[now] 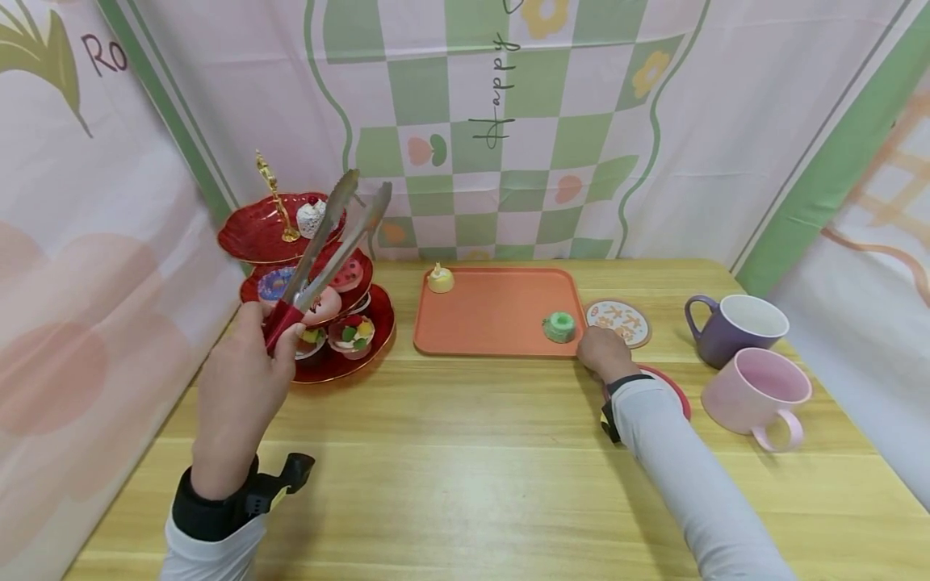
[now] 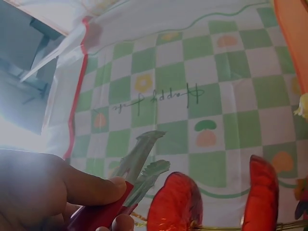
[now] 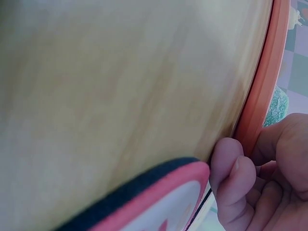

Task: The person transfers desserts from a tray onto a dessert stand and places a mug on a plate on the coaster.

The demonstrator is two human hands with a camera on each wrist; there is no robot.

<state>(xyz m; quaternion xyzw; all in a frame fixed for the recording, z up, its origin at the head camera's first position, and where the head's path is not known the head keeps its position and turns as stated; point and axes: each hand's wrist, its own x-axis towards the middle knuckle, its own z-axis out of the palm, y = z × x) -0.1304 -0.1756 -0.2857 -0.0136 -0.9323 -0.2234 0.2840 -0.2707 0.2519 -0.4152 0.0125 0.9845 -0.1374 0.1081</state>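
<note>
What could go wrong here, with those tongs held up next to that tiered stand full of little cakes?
The left hand holds the tongs with their tips close to the red tiered stand; a careless swing might knock a cake off or rock the stand. The right hand rests at the corner of the orange tray, right by the green cake; a nudge there could slide the tray and roll that cake. The purple mug and pink mug stand near the right sleeve.
</note>
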